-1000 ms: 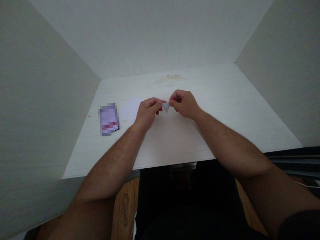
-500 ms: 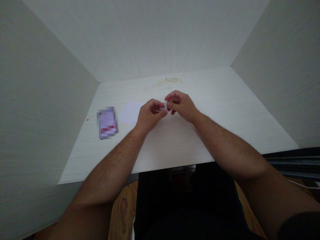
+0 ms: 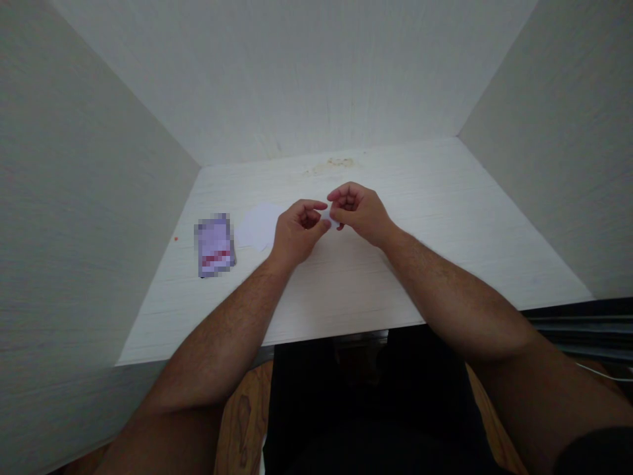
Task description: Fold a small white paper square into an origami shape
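Between my fingertips, over the middle of the white tabletop, is a small piece of white paper (image 3: 326,214). My left hand (image 3: 295,231) pinches its near side, with the thumb below and the index finger stretched out above. On the other side, my right hand (image 3: 360,210) grips it between thumb and curled fingers, its index finger raised. Much of the piece is hidden by the fingers, so its exact shape cannot be made out. Left of my left hand, several white paper sheets (image 3: 254,224) lie overlapping on the table, partly covered by that hand.
A blurred purple packet (image 3: 215,244) with a red band lies left of the sheets. A tiny orange speck (image 3: 176,239) is near the left edge. Pale panels enclose the white table (image 3: 445,218) on three sides, and a brownish stain (image 3: 341,162) marks its back.
My left index finger has straightened and lifted a little off the piece. Both hands stay almost in place around it. The whole view has shifted slightly.
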### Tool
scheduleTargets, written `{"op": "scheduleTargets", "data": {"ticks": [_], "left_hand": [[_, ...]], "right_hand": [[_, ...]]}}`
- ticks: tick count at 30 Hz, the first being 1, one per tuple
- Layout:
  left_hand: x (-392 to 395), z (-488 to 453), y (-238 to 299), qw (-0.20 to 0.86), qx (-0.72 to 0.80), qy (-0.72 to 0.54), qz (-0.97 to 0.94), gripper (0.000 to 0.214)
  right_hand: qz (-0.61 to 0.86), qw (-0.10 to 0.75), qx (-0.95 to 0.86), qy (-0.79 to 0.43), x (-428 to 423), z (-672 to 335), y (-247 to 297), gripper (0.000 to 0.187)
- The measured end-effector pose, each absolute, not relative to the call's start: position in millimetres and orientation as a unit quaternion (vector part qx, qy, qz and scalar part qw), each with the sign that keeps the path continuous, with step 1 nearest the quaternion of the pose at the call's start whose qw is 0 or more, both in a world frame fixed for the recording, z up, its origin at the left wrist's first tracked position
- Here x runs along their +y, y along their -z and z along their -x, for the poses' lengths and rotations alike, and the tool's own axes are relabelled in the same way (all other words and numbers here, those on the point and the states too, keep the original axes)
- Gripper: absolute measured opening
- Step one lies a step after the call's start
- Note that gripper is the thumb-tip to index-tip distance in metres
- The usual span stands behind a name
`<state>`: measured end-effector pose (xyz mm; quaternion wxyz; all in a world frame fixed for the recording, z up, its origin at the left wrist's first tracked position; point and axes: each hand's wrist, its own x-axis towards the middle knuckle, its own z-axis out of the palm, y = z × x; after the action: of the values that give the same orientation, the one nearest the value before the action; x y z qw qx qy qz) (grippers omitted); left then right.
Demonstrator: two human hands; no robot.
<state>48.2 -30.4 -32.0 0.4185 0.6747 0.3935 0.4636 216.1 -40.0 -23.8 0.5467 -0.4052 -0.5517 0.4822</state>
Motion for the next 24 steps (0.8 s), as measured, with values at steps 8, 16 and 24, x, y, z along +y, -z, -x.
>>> {"op": "scheduleTargets", "data": {"ticks": [8, 16, 24], "left_hand": [[-29.5, -52.9, 35.3, 0.432, 0.413, -0.488, -0.636, 0.024], [-32.2, -49.3, 28.4, 0.425, 0.447, -0.465, -0.635, 0.011], [-31.6, -50.7, 28.0, 0.434, 0.467, -0.457, -0.620, 0.012]], "right_hand": [[0.458, 0.511, -0.572, -0.450, -43.8, -215.6, 23.7, 0.027], [0.449, 0.528, -0.600, -0.400, -45.5, -211.0, 29.3, 0.027], [0.448, 0.522, -0.624, -0.371, -47.9, -211.8, 28.0, 0.026]]}}
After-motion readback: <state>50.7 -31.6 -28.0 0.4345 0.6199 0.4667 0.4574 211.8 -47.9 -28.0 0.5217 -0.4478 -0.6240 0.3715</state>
